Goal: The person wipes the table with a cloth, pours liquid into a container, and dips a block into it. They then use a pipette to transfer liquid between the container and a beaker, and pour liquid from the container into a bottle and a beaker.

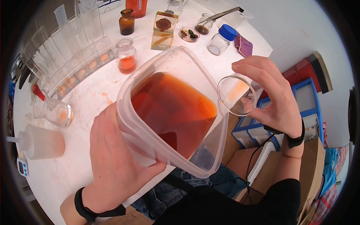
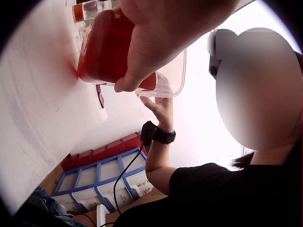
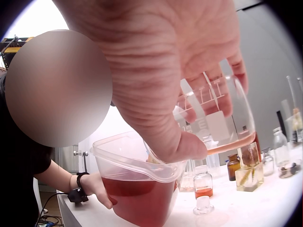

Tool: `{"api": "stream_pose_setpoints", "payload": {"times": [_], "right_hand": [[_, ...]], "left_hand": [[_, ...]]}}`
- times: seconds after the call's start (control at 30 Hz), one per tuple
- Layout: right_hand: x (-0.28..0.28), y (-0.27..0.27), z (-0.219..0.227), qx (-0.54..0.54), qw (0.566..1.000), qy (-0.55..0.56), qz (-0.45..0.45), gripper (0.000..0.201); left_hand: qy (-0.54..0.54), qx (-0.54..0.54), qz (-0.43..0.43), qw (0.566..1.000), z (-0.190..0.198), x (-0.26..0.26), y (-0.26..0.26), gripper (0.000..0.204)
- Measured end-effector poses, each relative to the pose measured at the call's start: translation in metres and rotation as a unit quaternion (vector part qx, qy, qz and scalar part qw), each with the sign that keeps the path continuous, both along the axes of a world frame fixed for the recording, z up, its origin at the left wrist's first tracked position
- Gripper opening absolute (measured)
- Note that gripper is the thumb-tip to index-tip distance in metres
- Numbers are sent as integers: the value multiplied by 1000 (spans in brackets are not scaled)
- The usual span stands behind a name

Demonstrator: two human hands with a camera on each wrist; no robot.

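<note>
My left hand (image 1: 116,157) grips a translucent plastic container (image 1: 137,146) by its side, the thumb near the front rim. Red-orange liquid (image 1: 172,108) fills much of the container, which is tilted in the head view. In my right hand (image 1: 273,86) is a small clear glass beaker (image 1: 236,95), held between thumb and fingers right at the container's right rim. The right wrist view shows the beaker (image 3: 218,123) tipped on its side, with white printed marks and a little orange liquid along its lower wall.
Test tubes in a rack (image 1: 80,73), a flask (image 1: 56,112) and a wash bottle (image 1: 43,142) stand on the left. Farther back are a jar of orange liquid (image 1: 126,63), a brown bottle (image 1: 126,24), resin blocks (image 1: 163,32) and a blue-capped jar (image 1: 221,41). Blue-framed drawers (image 1: 300,108) stand at right.
</note>
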State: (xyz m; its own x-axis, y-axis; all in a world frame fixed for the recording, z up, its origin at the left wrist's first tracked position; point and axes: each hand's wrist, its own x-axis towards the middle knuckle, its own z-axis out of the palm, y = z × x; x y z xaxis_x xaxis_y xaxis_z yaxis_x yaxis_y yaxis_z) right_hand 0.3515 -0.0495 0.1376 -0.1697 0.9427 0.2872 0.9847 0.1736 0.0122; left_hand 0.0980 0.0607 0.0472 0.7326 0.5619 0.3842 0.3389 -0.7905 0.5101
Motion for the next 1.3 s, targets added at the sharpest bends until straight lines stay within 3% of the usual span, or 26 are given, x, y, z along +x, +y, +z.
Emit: {"api": "stream_pose_setpoints", "payload": {"times": [1.3], "right_hand": [[0, 1, 2, -2, 1000, -26, 7, 45]], "left_hand": [[3, 20, 25, 999, -4, 0, 1, 106]]}}
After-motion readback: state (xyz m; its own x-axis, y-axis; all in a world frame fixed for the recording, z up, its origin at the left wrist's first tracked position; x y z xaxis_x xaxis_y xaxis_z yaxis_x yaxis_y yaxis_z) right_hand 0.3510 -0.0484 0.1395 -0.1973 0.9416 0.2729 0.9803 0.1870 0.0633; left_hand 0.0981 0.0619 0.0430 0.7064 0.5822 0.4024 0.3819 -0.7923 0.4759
